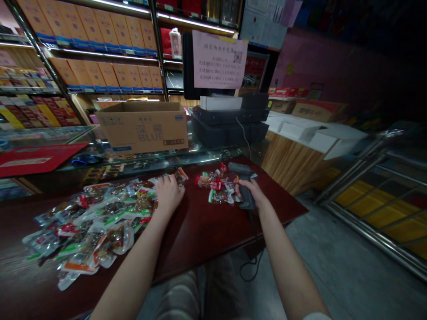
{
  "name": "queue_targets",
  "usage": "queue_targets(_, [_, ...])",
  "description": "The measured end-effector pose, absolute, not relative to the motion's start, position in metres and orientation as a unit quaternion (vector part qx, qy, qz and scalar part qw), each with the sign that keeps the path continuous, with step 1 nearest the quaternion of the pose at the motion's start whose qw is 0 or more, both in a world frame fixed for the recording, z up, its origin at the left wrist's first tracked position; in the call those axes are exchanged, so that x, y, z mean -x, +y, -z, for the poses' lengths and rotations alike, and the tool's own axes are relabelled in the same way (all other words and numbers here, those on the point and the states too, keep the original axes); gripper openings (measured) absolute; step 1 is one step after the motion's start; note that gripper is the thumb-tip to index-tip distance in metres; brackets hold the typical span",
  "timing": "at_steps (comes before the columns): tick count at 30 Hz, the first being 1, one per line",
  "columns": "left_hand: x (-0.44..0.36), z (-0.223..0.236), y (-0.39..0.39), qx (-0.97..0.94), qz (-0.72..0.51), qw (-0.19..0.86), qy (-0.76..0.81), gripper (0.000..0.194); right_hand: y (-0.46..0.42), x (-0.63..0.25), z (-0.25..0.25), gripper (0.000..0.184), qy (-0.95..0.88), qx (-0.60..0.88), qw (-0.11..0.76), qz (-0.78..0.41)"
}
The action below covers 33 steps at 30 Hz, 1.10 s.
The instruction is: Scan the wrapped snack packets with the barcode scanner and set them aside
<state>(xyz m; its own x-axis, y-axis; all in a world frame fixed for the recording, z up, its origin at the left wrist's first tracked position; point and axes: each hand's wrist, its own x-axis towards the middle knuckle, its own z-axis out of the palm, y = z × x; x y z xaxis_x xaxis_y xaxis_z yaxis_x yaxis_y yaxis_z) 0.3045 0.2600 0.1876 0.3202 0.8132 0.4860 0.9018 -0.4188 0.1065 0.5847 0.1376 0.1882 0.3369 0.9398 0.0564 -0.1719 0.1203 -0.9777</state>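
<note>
**My right hand point(256, 192) holds one dark grey plastic scanner point(247, 194)**

My fingers are wrapped around its handle, so this grip is full. The scanner looks like a toy gun, with a wide head on top, and one thin dark cord point(252, 220) hangs down below it. It is over the right side of one shiny dark red table point(200, 235).

Just beside it is one small bunch of clear plastic packets point(218, 183) with red and green bits. They overlap, so I can't count them.

My left hand point(169, 194) touches the right edge of one big pile of shiny clear food packets point(111, 211), brown inside, with orange, green and red edges. There are too many to count. I can't tell if those fingers pinch one.

Farther out, I see one open brown cardboard box point(147, 131), one black screen point(188, 71) with one pink paper sign point(216, 62), and two rows of tall orange boxes point(96, 29).
</note>
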Motion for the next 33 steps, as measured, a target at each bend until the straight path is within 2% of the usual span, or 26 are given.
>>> queue_targets(6, [-0.304,-0.184,0.258,0.775,0.218,0.133,-0.579,0.047,0.177,-0.661,-0.194,0.035,-0.326,0.644,0.61,-0.327])
queue_targets(9, [-0.306,-0.18,0.257,0.776,0.231,0.155,-0.566,0.052,0.195,-0.682,-0.181,0.037,-0.318,0.675,0.575,-0.335])
queue_targets(13, [-0.31,-0.171,0.257,0.797,0.234,0.163,-0.533,0.057,0.207,-0.692,-0.168,0.03,-0.317,0.683,0.553,-0.356])
queue_targets(22, [-0.32,-0.161,0.254,0.83,0.228,0.165,-0.482,0.058,0.187,-0.668,-0.172,0.033,-0.339,0.663,0.518,-0.421])
queue_targets(28, [-0.34,-0.165,0.253,0.905,0.215,0.082,-0.357,0.055,0.165,-0.638,-0.176,0.039,-0.367,0.625,0.52,-0.452])
queue_targets(33, [-0.374,-0.175,0.271,0.935,0.116,-0.017,-0.333,0.06,0.153,-0.627,-0.179,0.034,-0.37,0.587,0.544,-0.472])
